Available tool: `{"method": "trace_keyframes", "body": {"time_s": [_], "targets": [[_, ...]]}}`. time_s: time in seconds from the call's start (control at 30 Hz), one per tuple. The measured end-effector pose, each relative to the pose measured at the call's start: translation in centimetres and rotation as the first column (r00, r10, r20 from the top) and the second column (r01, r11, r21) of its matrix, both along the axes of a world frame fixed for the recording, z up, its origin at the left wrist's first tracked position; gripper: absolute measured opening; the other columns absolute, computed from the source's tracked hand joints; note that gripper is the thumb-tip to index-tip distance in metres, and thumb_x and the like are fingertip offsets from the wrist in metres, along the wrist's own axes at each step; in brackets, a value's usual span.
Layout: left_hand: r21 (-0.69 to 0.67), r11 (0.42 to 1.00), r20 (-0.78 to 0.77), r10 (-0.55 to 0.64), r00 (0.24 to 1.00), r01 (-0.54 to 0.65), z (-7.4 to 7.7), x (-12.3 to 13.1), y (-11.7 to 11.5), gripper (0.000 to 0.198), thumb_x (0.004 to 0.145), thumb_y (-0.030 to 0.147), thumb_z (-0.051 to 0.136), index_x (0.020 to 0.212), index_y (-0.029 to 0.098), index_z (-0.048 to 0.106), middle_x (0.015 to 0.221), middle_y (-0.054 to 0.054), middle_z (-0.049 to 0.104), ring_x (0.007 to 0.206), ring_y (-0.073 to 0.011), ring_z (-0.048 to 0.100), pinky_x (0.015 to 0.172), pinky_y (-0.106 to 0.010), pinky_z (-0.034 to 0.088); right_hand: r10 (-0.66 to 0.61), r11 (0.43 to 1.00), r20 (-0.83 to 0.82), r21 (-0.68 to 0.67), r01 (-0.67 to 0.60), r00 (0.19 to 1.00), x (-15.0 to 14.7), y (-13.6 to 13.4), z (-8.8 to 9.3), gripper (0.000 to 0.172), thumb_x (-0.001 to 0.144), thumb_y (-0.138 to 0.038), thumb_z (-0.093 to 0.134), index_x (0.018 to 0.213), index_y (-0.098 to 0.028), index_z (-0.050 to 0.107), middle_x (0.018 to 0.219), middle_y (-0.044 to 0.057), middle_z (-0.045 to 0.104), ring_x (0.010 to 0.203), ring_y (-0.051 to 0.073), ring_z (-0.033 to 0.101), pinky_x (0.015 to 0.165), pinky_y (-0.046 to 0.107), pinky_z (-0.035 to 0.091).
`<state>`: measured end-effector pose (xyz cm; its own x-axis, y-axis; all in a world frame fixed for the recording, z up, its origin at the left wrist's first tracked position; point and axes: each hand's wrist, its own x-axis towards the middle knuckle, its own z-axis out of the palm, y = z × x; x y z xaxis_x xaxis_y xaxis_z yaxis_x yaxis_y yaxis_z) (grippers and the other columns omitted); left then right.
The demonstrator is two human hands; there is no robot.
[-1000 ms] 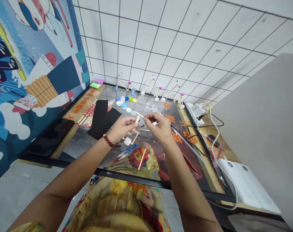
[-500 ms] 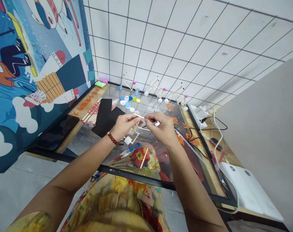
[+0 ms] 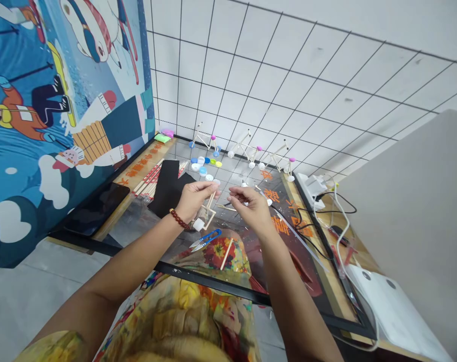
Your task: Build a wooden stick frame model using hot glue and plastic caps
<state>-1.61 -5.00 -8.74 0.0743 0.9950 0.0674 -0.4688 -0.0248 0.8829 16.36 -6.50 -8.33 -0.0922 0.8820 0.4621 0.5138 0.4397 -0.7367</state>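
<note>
My left hand (image 3: pixel 194 197) pinches a small frame of thin wooden sticks (image 3: pixel 207 211) with a white cap at its lower end, held just above the glass-topped table (image 3: pixel 145 226). My right hand (image 3: pixel 251 203) is close to the right of it, fingers curled in a pinch on something small that I cannot make out. Blue-handled snips (image 3: pixel 205 239) and a loose wooden stick (image 3: pixel 226 254) lie on the table below my hands.
Three finished stick models (image 3: pixel 247 148) stand along the tiled back wall, with coloured bottle caps (image 3: pixel 203 163) before them. Black sheets (image 3: pixel 167 186) and a bundle of sticks (image 3: pixel 149 177) lie left, beside a dark phone (image 3: pixel 96 208). Cables and a power strip (image 3: pixel 314 185) lie right.
My hands have drawn slightly apart and lowered a little. The stick frame now hangs from my left hand alone. The view has tilted so the table sits lower.
</note>
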Motion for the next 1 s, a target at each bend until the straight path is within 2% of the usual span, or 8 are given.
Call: {"method": "trace_keyframes", "body": {"time_s": [0.13,0.23,0.3,0.43,0.57,0.7,0.83,1.0], "targets": [[-0.079,0.988,0.095,0.143,0.985,-0.136,0.9,-1.5,1.1,0.024,0.062,0.029,0.083,0.077,0.014,0.071,0.069,-0.003,0.069,0.064,-0.0114,0.065,0.069,-0.027,0.053,-0.08,0.996,0.164,-0.03,0.086,0.983,1.6,0.0,-0.8,0.019,0.079,-0.025,0.061,0.092,-0.017,0.072,0.088,0.008,0.073,0.072,0.017,0.064,0.072,0.033,0.052],[-0.149,0.971,0.139,0.206,0.969,-0.185,0.9,-2.1,1.8,0.019,0.068,0.025,0.08,0.079,0.014,0.068,0.069,-0.002,0.068,0.061,-0.0102,0.063,0.067,-0.026,0.053,0.165,0.977,0.328,-0.183,-0.109,0.93,3.4,-1.3,-1.5,0.017,0.079,-0.015,0.059,0.087,-0.019,0.073,0.085,0.005,0.072,0.077,0.017,0.065,0.075,0.031,0.049],[-0.216,0.962,0.144,0.199,0.969,-0.165,0.5,-2.0,2.1,0.017,0.07,0.023,0.078,0.08,0.014,0.067,0.069,-0.002,0.068,0.062,-0.0108,0.064,0.067,-0.027,0.054,0.391,0.904,0.372,-0.327,-0.276,0.842,4.2,-2.5,-2.1,0.021,0.079,-0.01,0.057,0.087,-0.02,0.073,0.086,0.004,0.071,0.08,0.016,0.064,0.076,0.028,0.048],[-0.377,0.922,0.172,0.162,0.972,-0.087,-0.4,-1.4,2.3,0.012,0.075,0.018,0.074,0.079,0.013,0.063,0.072,-0.004,0.067,0.064,-0.0114,0.064,0.069,-0.028,0.056,0.496,0.843,0.394,-0.432,-0.32,0.774,4.8,-4.4,-3.4,0.022,0.08,-0.01,0.058,0.088,-0.023,0.074,0.086,0.003,0.067,0.081,0.015,0.063,0.078,0.027,0.047],[-0.519,0.853,0.221,0.189,0.957,-0.049,-0.9,-1.4,2.9,0.007,0.08,0.012,0.066,0.076,0.013,0.061,0.072,-0.004,0.066,0.064,-0.0105,0.064,0.069,-0.025,0.056,0.404,0.887,0.42,-0.398,-0.235,0.813,5.4,-5.0,-3.5,0.016,0.081,-0.013,0.059,0.085,-0.021,0.072,0.086,0.003,0.066,0.078,0.016,0.062,0.074,0.027,0.046],[-0.557,0.827,0.214,0.237,0.948,-0.081,-1.1,-2.0,3.5,0.011,0.084,0.01,0.059,0.075,0.013,0.061,0.071,-0.004,0.065,0.064,-0.0101,0.063,0.067,-0.024,0.056,0.062,0.967,0.537,-0.242,0.084,0.841,7.4,-5.6,-2.0,0.017,0.084,-0.018,0.055,0.089,-0.021,0.071,0.088,0.005,0.067,0.078,0.018,0.062,0.072,0.029,0.045],[-0.515,0.844,0.16,0.266,0.951,-0.149,-1.0,-2.5,3.8,0.009,0.085,0.01,0.059,0.077,0.014,0.061,0.071,-0.002,0.065,0.064,-0.0096,0.063,0.066,-0.024,0.055,-0.064,0.947,0.598,-0.216,0.237,0.799,9.9,-7.3,-0.9,0.016,0.084,-0.02,0.054,0.086,-0.022,0.07,0.087,0.004,0.069,0.078,0.019,0.063,0.072,0.03,0.045],[-0.505,0.842,0.151,0.304,0.941,-0.191,-1.3,-2.5,4.0,0.009,0.086,0.012,0.058,0.078,0.016,0.06,0.072,-0.001,0.065,0.064,-0.0096,0.063,0.067,-0.023,0.054,-0.138,0.919,0.665,-0.19,0.346,0.734,12.6,-10.5,-1.7,0.016,0.085,-0.028,0.054,0.087,-0.025,0.07,0.09,0.004,0.069,0.076,0.02,0.063,0.068,0.031,0.046]]}}
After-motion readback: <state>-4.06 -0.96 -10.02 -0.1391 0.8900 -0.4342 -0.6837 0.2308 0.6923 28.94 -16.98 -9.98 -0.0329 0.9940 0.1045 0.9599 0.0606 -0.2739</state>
